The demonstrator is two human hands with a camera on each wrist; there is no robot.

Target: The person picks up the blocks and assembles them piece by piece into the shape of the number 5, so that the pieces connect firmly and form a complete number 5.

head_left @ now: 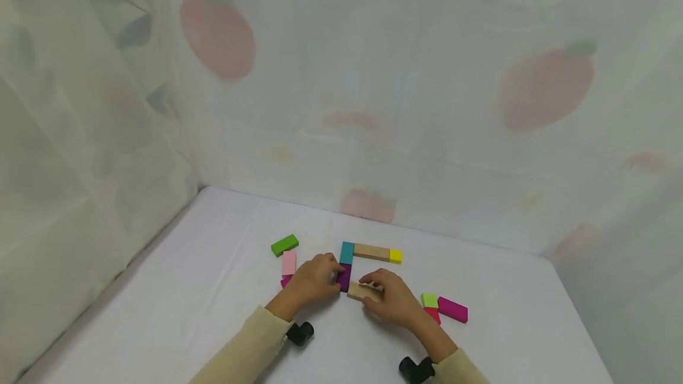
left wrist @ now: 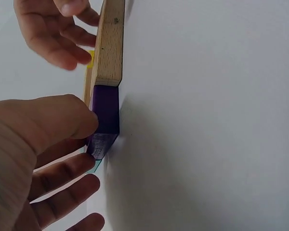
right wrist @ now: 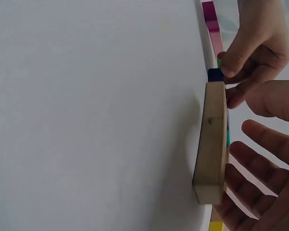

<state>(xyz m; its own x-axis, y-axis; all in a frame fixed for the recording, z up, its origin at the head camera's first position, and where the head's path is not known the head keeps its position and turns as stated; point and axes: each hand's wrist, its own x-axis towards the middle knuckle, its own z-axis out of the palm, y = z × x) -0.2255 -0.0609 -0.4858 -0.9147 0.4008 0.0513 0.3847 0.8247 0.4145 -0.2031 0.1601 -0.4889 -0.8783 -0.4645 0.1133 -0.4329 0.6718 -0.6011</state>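
Thumb and fingers of my left hand (head_left: 315,278) pinch a purple block (head_left: 344,279) lying on the white table. A plain wooden block (left wrist: 109,45) runs off from the purple block's near end. My right hand (head_left: 393,299) is beside this wooden block, its fingers loosely spread along the far side; in the right wrist view the thumb stands apart from the wood. Beyond the purple block, a teal block (head_left: 347,252) continues the line. From its far end another wooden block (head_left: 372,252) extends right to a yellow block (head_left: 395,256).
To the left lie a green block (head_left: 285,245), a pink block (head_left: 289,262) and a magenta block (right wrist: 209,12), partly behind my left hand in the head view. At right are a lime block (head_left: 429,300), a red block (head_left: 434,315) and another magenta block (head_left: 452,309).
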